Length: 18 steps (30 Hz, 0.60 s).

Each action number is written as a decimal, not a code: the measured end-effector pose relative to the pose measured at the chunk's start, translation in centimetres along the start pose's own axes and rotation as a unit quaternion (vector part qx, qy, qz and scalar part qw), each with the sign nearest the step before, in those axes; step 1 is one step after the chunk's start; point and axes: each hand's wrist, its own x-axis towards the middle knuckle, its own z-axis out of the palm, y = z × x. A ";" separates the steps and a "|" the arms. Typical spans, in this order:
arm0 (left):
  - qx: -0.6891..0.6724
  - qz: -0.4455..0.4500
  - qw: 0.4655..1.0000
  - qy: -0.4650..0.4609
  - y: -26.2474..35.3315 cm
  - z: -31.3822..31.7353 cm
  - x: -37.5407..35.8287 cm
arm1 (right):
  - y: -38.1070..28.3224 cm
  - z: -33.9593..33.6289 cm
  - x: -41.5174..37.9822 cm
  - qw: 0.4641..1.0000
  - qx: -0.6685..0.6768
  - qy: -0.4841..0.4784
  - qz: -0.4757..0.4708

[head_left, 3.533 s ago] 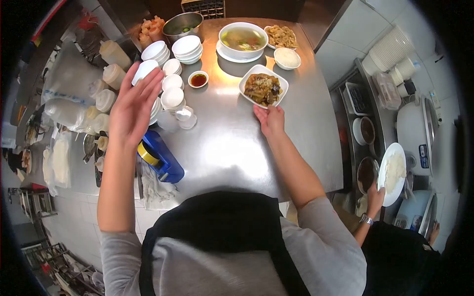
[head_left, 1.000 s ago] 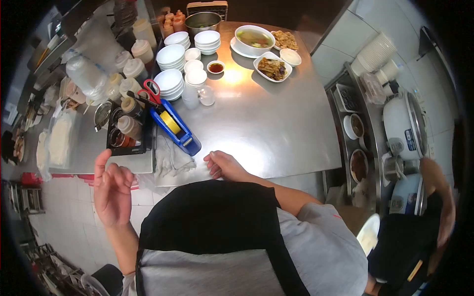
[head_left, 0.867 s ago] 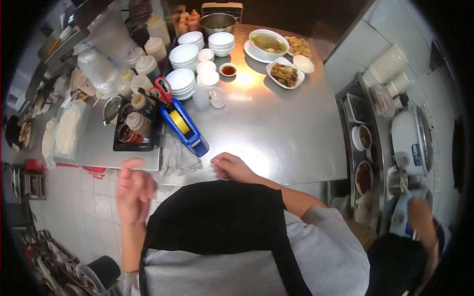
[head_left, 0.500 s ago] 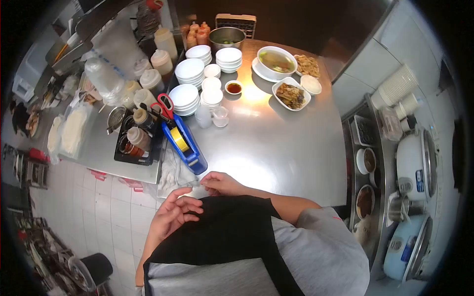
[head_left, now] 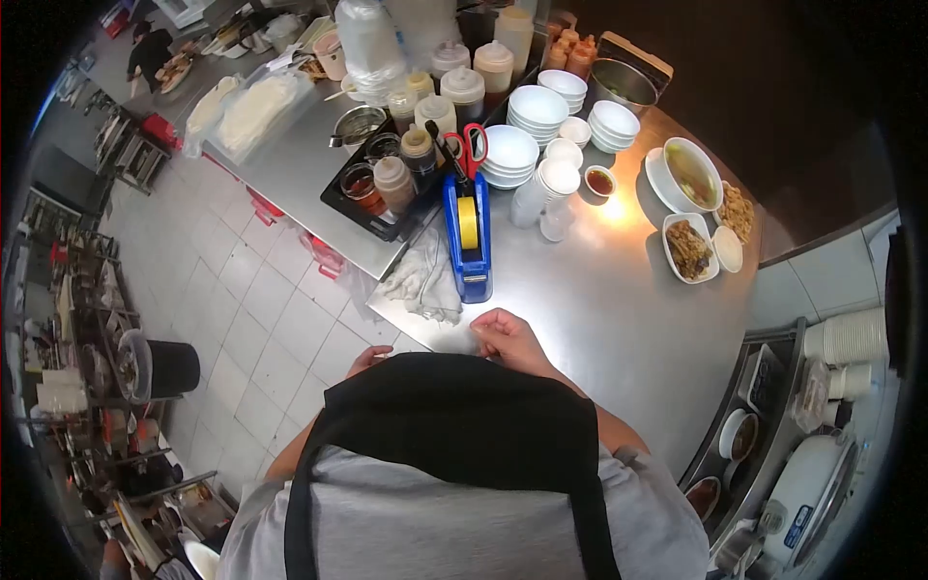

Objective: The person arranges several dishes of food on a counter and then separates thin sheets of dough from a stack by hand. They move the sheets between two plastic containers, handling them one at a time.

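Note:
My right hand [head_left: 507, 338] is at the front edge of the steel table, its fingers curled together in a pinch. Whatever it may hold is too small to make out. Just beyond it stands a blue tape dispenser [head_left: 471, 275] with a yellow roll [head_left: 468, 223], and red-handled scissors [head_left: 469, 150] rise behind the roll. A crumpled grey-white cloth [head_left: 425, 280] lies left of the dispenser. Low in front of the black apron [head_left: 464, 416], my left hand [head_left: 368, 361] is partly hidden by it. A finger stretches out there, and the hand appears empty.
White bowls [head_left: 509, 150] and plastic cups [head_left: 529, 205] are stacked behind the dispenser. A soup bowl [head_left: 698, 198], a dish of food [head_left: 672, 253] and a sauce cup [head_left: 599, 191] sit on the steel table [head_left: 619, 319]. A black tray [head_left: 387, 228] holds bottles. Another person [head_left: 150, 53] stands far left.
My view has turned left, so the table contents appear farther right. My left hand has dropped lower and is now mostly behind the apron. My right hand stays pinched near the table edge.

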 end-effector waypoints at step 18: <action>0.420 -0.167 0.880 0.146 -12.9 -14.6 -0.2 | -14.4 -16.5 14.7 0.846 -0.324 0.394 -0.157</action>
